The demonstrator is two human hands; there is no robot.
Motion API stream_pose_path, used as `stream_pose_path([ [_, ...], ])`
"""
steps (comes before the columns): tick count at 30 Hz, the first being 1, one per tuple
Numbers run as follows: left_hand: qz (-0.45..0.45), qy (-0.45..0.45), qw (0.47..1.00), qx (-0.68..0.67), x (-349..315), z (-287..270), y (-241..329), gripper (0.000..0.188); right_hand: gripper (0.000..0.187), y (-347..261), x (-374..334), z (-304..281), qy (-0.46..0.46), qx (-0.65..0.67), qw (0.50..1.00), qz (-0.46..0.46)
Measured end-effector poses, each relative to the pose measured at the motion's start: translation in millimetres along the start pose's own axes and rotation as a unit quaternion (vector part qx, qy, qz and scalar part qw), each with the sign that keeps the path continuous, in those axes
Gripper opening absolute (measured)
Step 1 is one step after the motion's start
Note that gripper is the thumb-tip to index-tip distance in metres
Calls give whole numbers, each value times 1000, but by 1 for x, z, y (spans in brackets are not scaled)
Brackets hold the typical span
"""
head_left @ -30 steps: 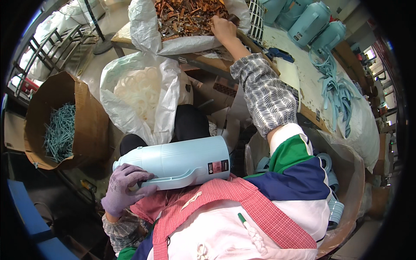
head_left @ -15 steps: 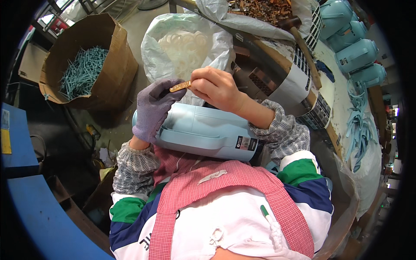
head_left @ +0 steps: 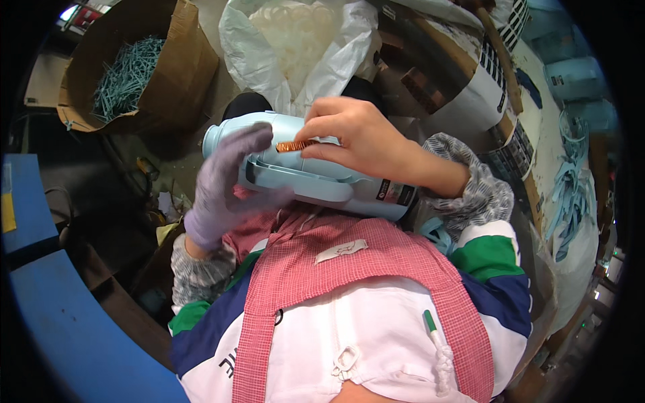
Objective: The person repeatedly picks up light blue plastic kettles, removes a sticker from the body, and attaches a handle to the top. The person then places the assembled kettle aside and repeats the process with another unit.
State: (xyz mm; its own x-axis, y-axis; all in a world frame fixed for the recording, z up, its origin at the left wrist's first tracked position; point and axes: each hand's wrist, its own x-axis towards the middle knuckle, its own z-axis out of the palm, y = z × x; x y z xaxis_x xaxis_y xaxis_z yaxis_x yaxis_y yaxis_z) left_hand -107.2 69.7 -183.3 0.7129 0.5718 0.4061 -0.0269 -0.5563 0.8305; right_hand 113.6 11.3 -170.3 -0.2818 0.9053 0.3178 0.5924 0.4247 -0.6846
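Note:
A light blue thermos jug (head_left: 302,176) lies on its side across my lap, its long handle (head_left: 299,183) facing me. My bare right hand (head_left: 360,138) pinches a small gold-coloured strip (head_left: 294,145) with a raised pattern, holding it over the jug's side just beyond the handle. Whether the strip touches the jug, I cannot tell. My left hand (head_left: 225,178), in a purple-grey glove, is open beside the handle's left end. Its fingers and thumb are spread apart, and the nearer part is blurred by motion.
At the far left stands a cardboard box (head_left: 176,74) of thin blue plastic pieces. A white sack (head_left: 252,57) holding pale rings is straight ahead. On the right are a bench with a wooden-handled mallet (head_left: 500,57), blue strips (head_left: 571,181) and more jugs (head_left: 574,77).
The gold strip has come down toward the jug in my right hand. My left hand has let go of it, moved nearer to me and spread its fingers. The whole view has shifted.

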Motion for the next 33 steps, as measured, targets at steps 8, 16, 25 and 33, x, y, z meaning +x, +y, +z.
stream_pose_path([
  [8,25,20,993,116,-68,12,-16,70,21,-15,2,20,-295,186,926,143],
  [16,61,43,993,93,-71,8,-21,64,21,-24,7,30,-302,151,934,116],
  [25,43,-17,990,133,-63,-1,-13,65,21,-26,7,32,-296,144,936,126],
  [33,31,-12,991,127,-62,3,-12,65,21,-25,8,26,-320,130,933,103],
])
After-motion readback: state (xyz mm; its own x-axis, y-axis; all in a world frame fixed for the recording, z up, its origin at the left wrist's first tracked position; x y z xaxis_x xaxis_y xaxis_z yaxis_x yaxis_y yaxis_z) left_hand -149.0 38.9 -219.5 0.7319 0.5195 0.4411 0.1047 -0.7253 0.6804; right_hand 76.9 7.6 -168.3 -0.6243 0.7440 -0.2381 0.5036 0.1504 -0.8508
